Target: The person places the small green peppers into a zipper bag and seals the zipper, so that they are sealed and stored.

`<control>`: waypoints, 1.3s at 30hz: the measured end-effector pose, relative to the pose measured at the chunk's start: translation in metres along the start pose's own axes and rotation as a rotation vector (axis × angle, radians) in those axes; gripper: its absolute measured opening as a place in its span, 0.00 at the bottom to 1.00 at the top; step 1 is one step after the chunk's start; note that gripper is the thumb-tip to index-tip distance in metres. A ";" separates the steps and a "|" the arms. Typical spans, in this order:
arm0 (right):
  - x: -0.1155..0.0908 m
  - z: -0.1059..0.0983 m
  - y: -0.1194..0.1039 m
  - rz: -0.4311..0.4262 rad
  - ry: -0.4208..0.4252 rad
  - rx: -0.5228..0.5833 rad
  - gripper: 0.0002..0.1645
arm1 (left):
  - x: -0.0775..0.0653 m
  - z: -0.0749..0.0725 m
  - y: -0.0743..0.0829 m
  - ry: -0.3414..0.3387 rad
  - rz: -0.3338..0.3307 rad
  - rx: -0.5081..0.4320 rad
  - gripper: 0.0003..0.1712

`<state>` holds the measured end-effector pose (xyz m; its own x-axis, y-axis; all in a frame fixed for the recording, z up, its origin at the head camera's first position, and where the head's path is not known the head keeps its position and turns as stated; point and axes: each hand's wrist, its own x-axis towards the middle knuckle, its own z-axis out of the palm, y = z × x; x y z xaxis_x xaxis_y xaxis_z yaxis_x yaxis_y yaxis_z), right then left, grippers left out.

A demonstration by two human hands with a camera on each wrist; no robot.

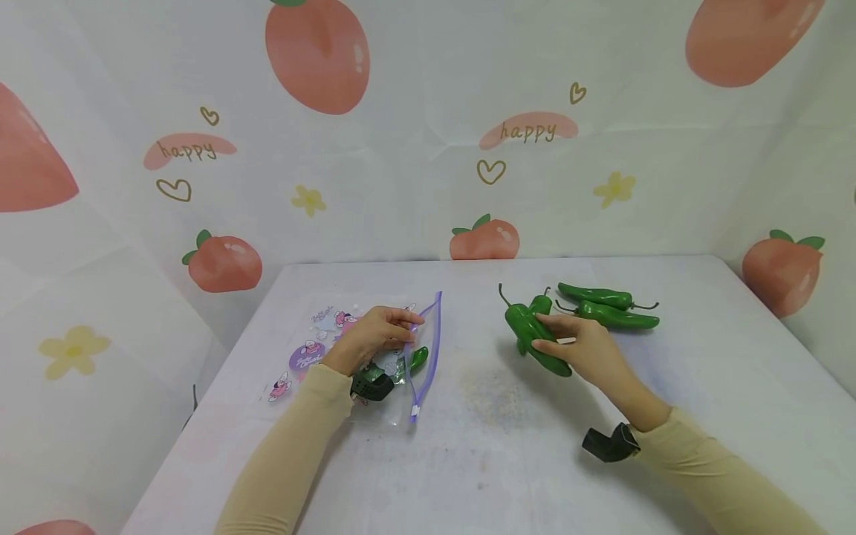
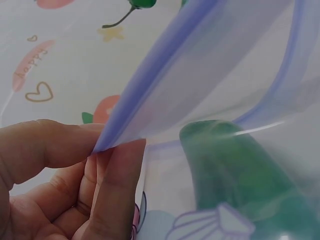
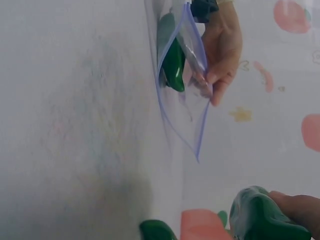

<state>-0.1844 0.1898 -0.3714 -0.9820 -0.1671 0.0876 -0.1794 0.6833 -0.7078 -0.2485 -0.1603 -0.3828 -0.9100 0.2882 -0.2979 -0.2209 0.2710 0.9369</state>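
My left hand (image 1: 377,338) pinches the purple rim of a clear printed zip bag (image 1: 307,358) between thumb and finger. The bag lies on its side with its mouth parted toward the right. Inside it a green pepper (image 3: 174,65) shows near the opening; the left wrist view shows it blurred through the plastic. My right hand (image 1: 588,353) grips a long green pepper (image 1: 524,327) above the table, right of the bag. Partly hidden behind that one is another pepper (image 1: 540,304); whether the hand holds it too I cannot tell.
Two more green peppers, one farther back (image 1: 595,296) and one nearer (image 1: 618,316), lie side by side beyond my right hand. The white table (image 1: 481,475) meets a fruit-printed cloth (image 1: 414,186) at the back. A black wrist camera (image 1: 610,443) hangs under my right sleeve.
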 end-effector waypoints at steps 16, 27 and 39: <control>-0.003 0.039 -0.011 -0.047 -0.092 0.082 0.29 | -0.001 0.000 0.000 -0.015 0.015 0.000 0.23; -0.004 0.060 -0.018 -0.072 -0.195 0.113 0.28 | -0.001 0.001 -0.001 -0.007 0.004 -0.015 0.23; -0.001 0.069 -0.031 -0.116 -0.254 0.088 0.26 | 0.000 0.000 -0.002 -0.009 -0.002 0.007 0.23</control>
<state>-0.1740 0.1191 -0.3978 -0.9070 -0.4212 0.0011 -0.2732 0.5864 -0.7626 -0.2480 -0.1608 -0.3844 -0.9065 0.2955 -0.3016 -0.2203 0.2783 0.9349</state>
